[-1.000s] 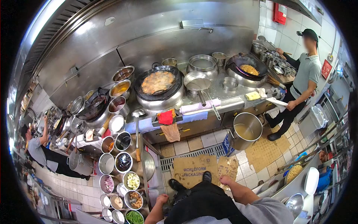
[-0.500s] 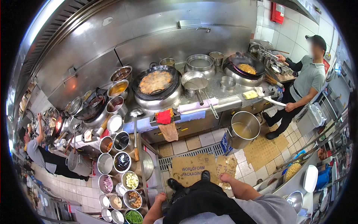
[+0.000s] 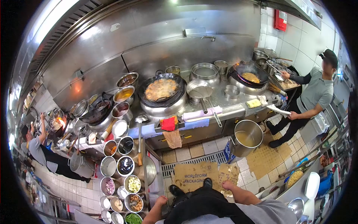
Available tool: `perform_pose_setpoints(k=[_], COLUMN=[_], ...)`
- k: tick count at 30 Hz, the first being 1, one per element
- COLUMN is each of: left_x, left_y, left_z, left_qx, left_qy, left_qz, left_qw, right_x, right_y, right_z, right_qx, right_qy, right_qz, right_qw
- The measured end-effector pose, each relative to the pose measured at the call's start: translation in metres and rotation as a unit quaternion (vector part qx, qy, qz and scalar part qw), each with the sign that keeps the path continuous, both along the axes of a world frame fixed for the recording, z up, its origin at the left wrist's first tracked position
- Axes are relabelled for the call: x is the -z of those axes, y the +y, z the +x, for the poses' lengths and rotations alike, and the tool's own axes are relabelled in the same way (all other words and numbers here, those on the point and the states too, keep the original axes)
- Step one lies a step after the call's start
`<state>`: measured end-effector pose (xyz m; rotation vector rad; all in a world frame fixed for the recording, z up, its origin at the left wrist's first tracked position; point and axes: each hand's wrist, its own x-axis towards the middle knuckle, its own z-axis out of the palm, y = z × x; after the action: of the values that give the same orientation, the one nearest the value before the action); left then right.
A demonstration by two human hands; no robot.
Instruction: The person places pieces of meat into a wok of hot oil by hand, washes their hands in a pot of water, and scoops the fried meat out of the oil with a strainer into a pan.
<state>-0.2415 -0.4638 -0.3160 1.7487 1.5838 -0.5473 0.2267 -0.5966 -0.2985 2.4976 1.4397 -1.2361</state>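
Note:
My left hand point(image 3: 161, 201) hangs low, its fingers curled, beside the steel shelf edge and the bowls of ingredients. To the right, my right hand point(image 3: 226, 184) hangs over the cardboard point(image 3: 195, 171) on the floor, also with curled fingers. Nothing can be made out in either hand. Ahead on the range, a wok point(image 3: 162, 90) holds browned food in bubbling oil. A mesh strainer point(image 3: 199, 90) lies right of it. Near the front left, a ladle point(image 3: 140, 141) with a wooden handle rests by the bowl of dark liquid point(image 3: 125, 165).
A co-worker point(image 3: 317, 89) at the right holds a wok's handle cloth and a ladle near a wok of noodles point(image 3: 250, 77). Another person point(image 3: 41, 149) works at the far left by a flame. A large pot point(image 3: 248, 137) stands before the range.
The view has shifted, so the range sits lower in it. The co-worker at the right appears farther right and leans. Flame now shows behind the noodle wok. My hands stay low.

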Motion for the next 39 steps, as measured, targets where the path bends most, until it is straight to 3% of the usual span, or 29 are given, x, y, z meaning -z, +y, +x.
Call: perform_pose_setpoints(k=[3, 5, 9, 12, 14, 15, 17, 21, 23, 25, 27, 34, 37, 39], left_x=[0.011, 0.008, -0.04, -0.041, -0.039, -0.038, -0.038, -0.044, -0.067, -0.078, -0.079, -0.081, -0.098, -0.101], left_y=[0.001, -0.006, -0.006, -0.01, -0.012, -0.012, -0.017, -0.012, -0.015, -0.021, -0.024, -0.027, -0.024, -0.011], left_z=[-0.004, -0.005, 0.013, 0.008, 0.009, 0.01, 0.008, 0.008, 0.013, 0.015, 0.016, 0.019, 0.037, 0.054], left_qx=[-0.023, -0.029, -0.104, -0.077, -0.064, -0.046, -0.028, -0.013, -0.078, -0.142, -0.19, -0.175, -0.269, -0.306], left_qy=[-0.013, -0.02, -0.013, 0.005, 0.017, 0.028, 0.036, 0.016, -0.005, -0.026, -0.024, -0.052, -0.113, -0.227], left_qz=[0.028, 0.031, 0.001, 0.025, 0.013, 0.005, -0.031, -0.102, -0.09, -0.081, -0.045, -0.058, -0.046, -0.059], left_qw=[0.999, 0.999, 0.994, 0.997, 0.998, 0.999, 0.998, 0.995, 0.993, 0.986, 0.98, 0.981, 0.955, 0.923], right_x=[0.0, -0.006, -0.011, 0.027, 0.028, 0.029, 0.02, 0.007, -0.01, -0.049, -0.095, -0.127, -0.144, -0.155], right_y=[-0.003, -0.004, 0.0, -0.003, -0.006, -0.004, 0.003, -0.001, -0.002, 0.004, 0.007, 0.017, 0.033, 0.048], right_z=[0.0, -0.003, -0.002, 0.009, 0.012, 0.013, 0.006, -0.006, -0.014, -0.021, -0.031, -0.037, -0.055, -0.071], right_qx=[-0.063, 0.023, 0.052, 0.018, -0.145, -0.146, -0.04, -0.023, 0.07, 0.088, 0.133, 0.026, -0.005, -0.037], right_qy=[-0.01, 0.029, 0.051, 0.047, 0.004, 0.005, 0.036, -0.029, -0.144, -0.147, -0.134, -0.188, -0.165, -0.115], right_qz=[0.044, 0.02, -0.032, -0.005, 0.088, 0.086, -0.06, -0.005, 0.048, 0.007, 0.057, 0.107, 0.153, 0.228], right_qw=[0.997, 0.999, 0.997, 0.999, 0.985, 0.985, 0.997, 0.999, 0.986, 0.985, 0.98, 0.976, 0.974, 0.966])
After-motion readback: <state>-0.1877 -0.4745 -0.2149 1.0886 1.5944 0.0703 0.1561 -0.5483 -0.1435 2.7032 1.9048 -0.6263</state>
